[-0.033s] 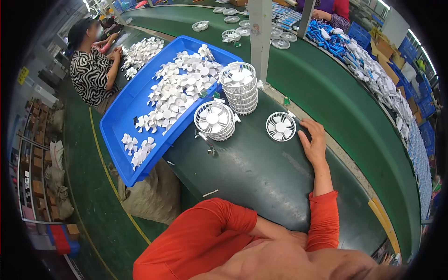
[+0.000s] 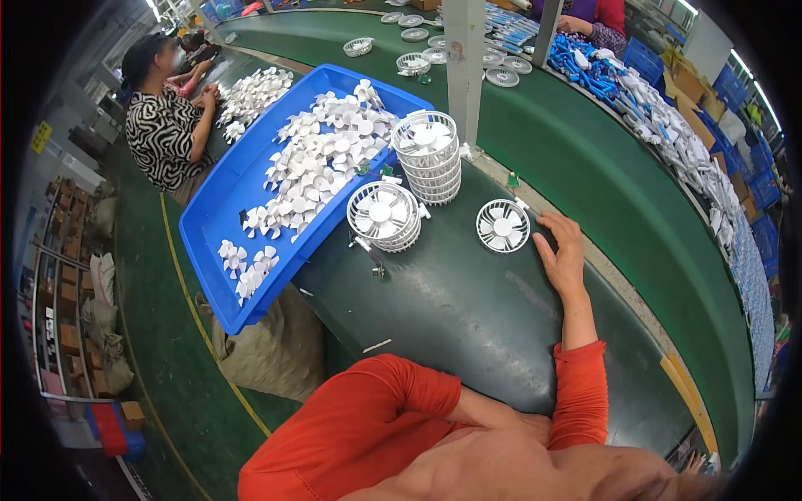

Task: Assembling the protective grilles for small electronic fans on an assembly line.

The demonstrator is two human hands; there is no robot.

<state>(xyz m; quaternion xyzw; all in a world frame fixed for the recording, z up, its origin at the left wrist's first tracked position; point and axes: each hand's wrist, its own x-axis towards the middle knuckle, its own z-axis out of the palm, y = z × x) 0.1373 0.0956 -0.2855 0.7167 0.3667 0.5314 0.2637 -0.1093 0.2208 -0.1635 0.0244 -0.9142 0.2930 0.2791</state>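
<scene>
rt fingers (image 2: 561, 225) apart, empty, nr fan (image 2: 503, 226); lt fingers: can't tell; stacks (image 2: 384, 215) btwn fan, tray (image 2: 219, 204).

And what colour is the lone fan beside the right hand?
The fan is white, seen best in the head view.

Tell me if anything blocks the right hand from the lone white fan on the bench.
Nothing visible does: the right hand lies just right of the lone white fan, and the fan stacks stand off to its left.
</scene>
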